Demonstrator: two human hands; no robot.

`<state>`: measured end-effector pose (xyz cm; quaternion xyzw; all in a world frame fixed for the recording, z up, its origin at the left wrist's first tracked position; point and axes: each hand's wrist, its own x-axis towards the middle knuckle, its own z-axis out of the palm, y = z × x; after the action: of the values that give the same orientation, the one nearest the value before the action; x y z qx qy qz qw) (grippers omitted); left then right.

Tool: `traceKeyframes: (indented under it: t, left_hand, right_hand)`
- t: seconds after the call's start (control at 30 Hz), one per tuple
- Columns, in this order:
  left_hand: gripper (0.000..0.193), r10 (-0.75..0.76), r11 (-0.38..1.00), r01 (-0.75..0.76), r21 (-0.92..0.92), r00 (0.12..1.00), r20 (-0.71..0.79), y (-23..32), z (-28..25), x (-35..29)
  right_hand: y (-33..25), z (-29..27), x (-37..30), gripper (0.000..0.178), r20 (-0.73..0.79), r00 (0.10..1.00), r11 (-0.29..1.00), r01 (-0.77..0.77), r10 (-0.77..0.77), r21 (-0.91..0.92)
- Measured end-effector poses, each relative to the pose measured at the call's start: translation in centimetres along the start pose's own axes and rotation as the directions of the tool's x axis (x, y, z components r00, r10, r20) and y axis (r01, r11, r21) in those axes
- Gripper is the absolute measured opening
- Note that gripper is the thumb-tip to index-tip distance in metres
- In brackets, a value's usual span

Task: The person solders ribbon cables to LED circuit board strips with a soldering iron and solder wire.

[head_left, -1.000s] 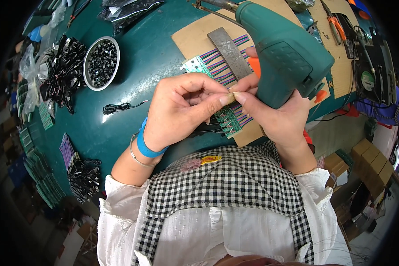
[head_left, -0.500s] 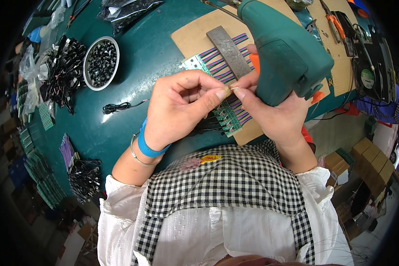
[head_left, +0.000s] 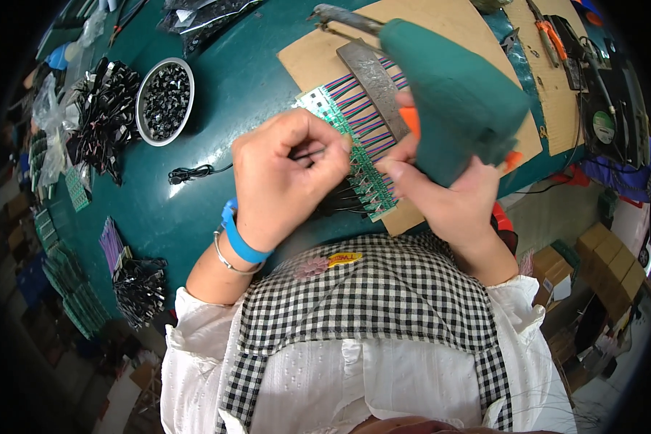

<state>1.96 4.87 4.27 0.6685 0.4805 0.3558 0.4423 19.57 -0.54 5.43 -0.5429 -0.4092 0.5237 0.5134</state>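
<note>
My right hand [head_left: 448, 192] is wrapped around the handle of a green soldering gun [head_left: 456, 94] with an orange trigger [head_left: 410, 121]. Its metal tip [head_left: 347, 19] points to the upper left, and the right thumb and forefinger come together below the trigger. Beside it, my left hand [head_left: 286, 173] has thumb and forefinger pinched over the edge of a green circuit board strip [head_left: 372, 192]; whatever they hold is too small to make out. Striped coloured wires [head_left: 354, 116] run from the strip beneath a flat metal bar [head_left: 376, 90]. Black cables lie partly hidden below the left hand.
Brown cardboard [head_left: 304, 54] lies under the work on the green table [head_left: 224, 94]. To the left stand a metal bowl [head_left: 188, 108] of small black parts, a heap of black cables [head_left: 105, 116] and one loose cable [head_left: 192, 174]. Orange-handled pliers [head_left: 550, 40] lie at the far right.
My hands have parted: the left moved slightly left, the right slightly down. The soldering gun shifted left and down, bringing its metal tip into fuller view. The pale yellowish bit between the fingers no longer shows.
</note>
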Motion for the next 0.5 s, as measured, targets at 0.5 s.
traceKeyframes:
  t: [0.5]
  left_hand:
    - [0.01,0.017,0.944,0.003,0.329,0.998,-0.058,-3.3,0.1,0.8]
  right_hand:
    - [0.0,-5.9,-5.0,0.06,-0.072,0.994,0.994,-0.071,0.077,0.086]
